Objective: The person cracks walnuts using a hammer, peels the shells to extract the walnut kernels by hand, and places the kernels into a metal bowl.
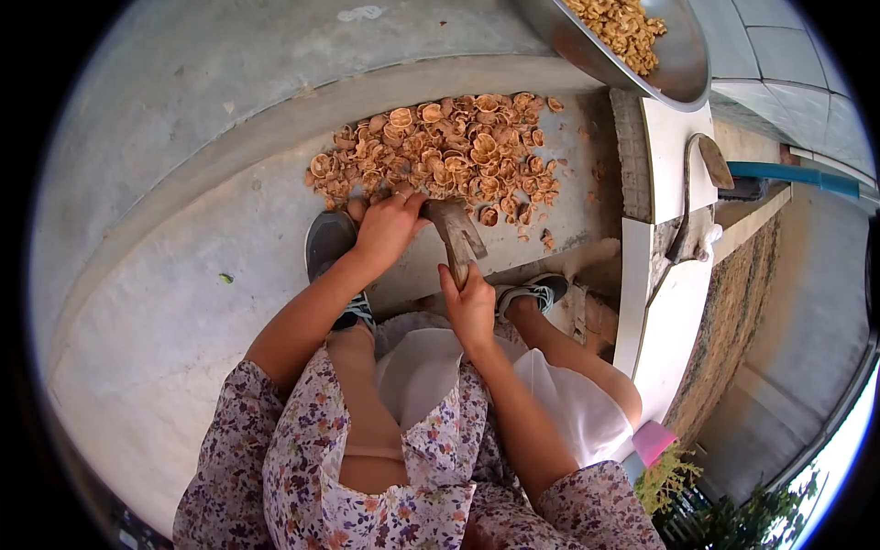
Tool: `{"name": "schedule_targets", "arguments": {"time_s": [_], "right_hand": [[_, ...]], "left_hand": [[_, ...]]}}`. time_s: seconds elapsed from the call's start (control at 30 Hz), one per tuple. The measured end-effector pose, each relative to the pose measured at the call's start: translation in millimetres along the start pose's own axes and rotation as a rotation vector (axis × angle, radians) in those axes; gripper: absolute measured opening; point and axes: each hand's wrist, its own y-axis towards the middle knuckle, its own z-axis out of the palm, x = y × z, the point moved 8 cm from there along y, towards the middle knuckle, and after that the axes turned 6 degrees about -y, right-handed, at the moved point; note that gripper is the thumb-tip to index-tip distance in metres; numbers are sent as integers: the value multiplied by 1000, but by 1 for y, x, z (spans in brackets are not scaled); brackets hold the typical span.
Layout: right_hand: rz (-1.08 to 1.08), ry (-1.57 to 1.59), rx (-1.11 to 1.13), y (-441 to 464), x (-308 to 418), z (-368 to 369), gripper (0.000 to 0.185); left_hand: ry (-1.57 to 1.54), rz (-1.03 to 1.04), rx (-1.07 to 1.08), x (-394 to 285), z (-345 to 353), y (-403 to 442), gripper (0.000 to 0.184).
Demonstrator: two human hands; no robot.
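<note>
My right hand (471, 310) is wrapped round the handle of a claw hammer (453, 227), whose head points away from me, just short of a heap of cracked walnut shells (458, 151). Beside the hammer head, my left hand (392, 225) is held low with its fingers bent together; a ring shows on one finger. Whatever those fingers grip is hidden by the hand and hammer. A rounded brown walnut (357, 209) lies on the floor at the left hand's outer side, between it and my shoe.
A metal bowl (683, 55) of walnut kernels (623, 32) rests on a ledge at upper right. Lower on the ledge (674, 330) lies a curved-handled tool (687, 197). My shoes (328, 240) flank the work spot. A pink container (653, 442) stands at lower right.
</note>
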Motion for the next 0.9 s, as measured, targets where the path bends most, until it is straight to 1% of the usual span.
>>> {"name": "schedule_targets", "arguments": {"time_s": [0.03,0.1,0.17,0.2,0.23,0.3,0.37,0.43,0.47,0.53,0.63,0.7,0.8,0.9], "right_hand": [[-89,-81,-48,2,5,0,38],[-92,-103,-64,2,10,-4,38],[49,68,-91,-5,10,-17,36],[57,127,-52,-6,10,-20,36],[55,124,-52,-6,8,-22,36],[72,158,-112,-9,3,-31,36],[71,127,-103,-12,-3,-28,35],[156,109,28,-18,-13,-13,33],[153,110,31,-21,-17,-7,33],[148,108,142,-27,-23,14,36],[120,106,137,-26,-24,26,34],[91,64,125,-20,-19,27,34],[115,80,107,-6,-10,24,35],[107,58,80,3,-6,16,35]], "left_hand": [[1,6,1,0,0,0,34],[1,9,18,6,3,2,37],[-11,-3,20,3,3,-3,37],[-17,-13,12,2,-1,-2,38],[-19,-13,10,0,-6,-2,38],[114,40,-180,-8,-33,-6,39],[169,10,-195,9,-36,-7,38],[231,-23,-213,19,-39,-6,37],[228,-20,-183,21,-38,-6,36],[225,-16,-150,22,-36,-6,35],[177,-33,-94,23,-32,-7,34],[163,29,-92,17,-31,-10,33],[164,2,-51,17,-24,-11,33],[111,-13,-72,15,-27,-10,34]]}}
